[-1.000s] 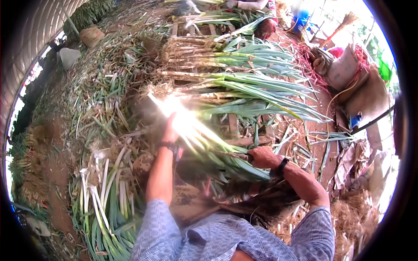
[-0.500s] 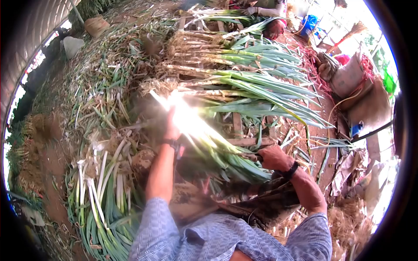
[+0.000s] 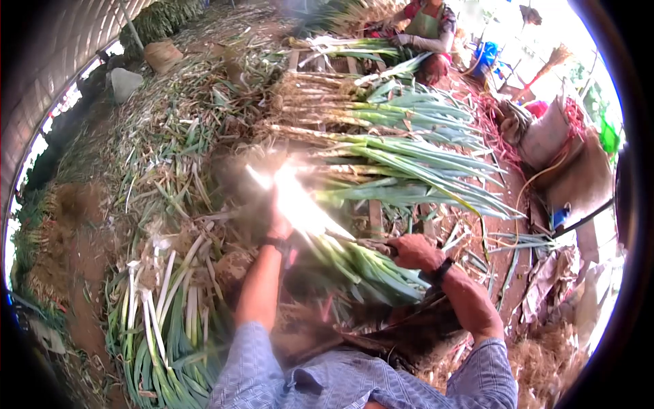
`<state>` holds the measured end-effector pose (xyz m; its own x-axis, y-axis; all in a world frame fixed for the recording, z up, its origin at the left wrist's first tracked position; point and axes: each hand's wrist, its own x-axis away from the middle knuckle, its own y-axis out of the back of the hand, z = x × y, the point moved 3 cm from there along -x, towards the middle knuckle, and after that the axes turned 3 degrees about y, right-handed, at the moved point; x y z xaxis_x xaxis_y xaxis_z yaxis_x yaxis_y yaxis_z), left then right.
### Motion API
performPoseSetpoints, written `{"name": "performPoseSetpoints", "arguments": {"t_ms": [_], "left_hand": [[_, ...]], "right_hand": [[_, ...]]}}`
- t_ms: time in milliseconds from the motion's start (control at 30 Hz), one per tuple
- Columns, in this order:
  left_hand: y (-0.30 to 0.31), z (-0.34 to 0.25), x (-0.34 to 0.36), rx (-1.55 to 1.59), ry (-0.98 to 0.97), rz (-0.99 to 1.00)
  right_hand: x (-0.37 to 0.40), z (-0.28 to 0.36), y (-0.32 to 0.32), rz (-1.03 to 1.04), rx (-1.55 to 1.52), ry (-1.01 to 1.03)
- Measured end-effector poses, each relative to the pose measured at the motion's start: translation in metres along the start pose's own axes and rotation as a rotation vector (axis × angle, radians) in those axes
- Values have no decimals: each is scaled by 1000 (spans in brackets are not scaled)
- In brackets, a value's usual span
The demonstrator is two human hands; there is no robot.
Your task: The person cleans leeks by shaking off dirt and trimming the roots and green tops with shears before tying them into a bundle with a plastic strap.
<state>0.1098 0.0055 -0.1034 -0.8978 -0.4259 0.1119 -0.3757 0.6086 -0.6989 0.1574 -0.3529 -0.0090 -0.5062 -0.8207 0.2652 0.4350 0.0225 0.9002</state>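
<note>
Strong glare washes out the fingers of my left hand (image 3: 278,219), which is closed around the pale stems of a leek (image 3: 354,258) held slantwise in front of me. My right hand (image 3: 417,252) is a fist around the handle of a knife (image 3: 364,243). Its thin dark blade points left and lies against or just over the leek's stem and leaves; actual contact I cannot make out. Beyond my hands, a row of leeks (image 3: 409,146) with roots to the left and leaves to the right rests on a wooden rack (image 3: 375,217).
Pale-stemmed leeks (image 3: 163,327) lie in a heap at my left. Leaf scraps (image 3: 170,150) cover the ground farther left. Another person (image 3: 426,34) in a green apron sits at the far end. Sacks (image 3: 545,129) stand at right, and cut roots (image 3: 538,354) pile up lower right.
My right hand and the knife have shifted left along the leek. The view has tilted up slightly, so more of the other person shows. My left hand keeps its hold.
</note>
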Motion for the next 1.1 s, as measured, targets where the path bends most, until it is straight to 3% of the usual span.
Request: {"name": "performPoseSetpoints", "arguments": {"t_ms": [133,200,367,467,500,600,700,800,833,900,933,1000,1033,1067,1100], "left_hand": [[-20,-6,9,60,-19,2],[-29,-8,15,84,-3,1],[-14,-2,13,129,23,-19],[-22,-6,21,165,43,-38],[4,8,9,163,78,-139],[-28,-9,32,22,134,4],[-35,-13,39,-102,54,-61],[-35,-10,38,-108,-1,-44],[-43,-15,43,-104,-14,-26],[-37,-17,41,-28,14,-32],[-46,-37,52,-100,2,22],[-53,-79,62,-263,-210,-120],[-63,-107,72,-203,-240,-105],[-79,-138,83,-142,-271,-86],[-95,-176,99,-241,-323,-115]], "right_hand": [[-19,15,1,-185,-99,0],[-29,17,0,-69,11,34],[-34,21,13,-311,-114,54],[-38,17,-2,-173,-57,169],[-37,20,-2,-138,-74,145],[-28,14,0,4,-90,85],[-21,-11,-10,224,-79,51],[-3,-9,-5,301,-117,-33],[0,-1,3,455,-41,-91],[16,13,22,396,-195,10],[19,21,26,378,-270,77],[8,5,6,266,-484,237],[4,-2,-3,220,-584,325],[17,7,13,308,-679,77],[18,12,16,280,-885,148]]}}
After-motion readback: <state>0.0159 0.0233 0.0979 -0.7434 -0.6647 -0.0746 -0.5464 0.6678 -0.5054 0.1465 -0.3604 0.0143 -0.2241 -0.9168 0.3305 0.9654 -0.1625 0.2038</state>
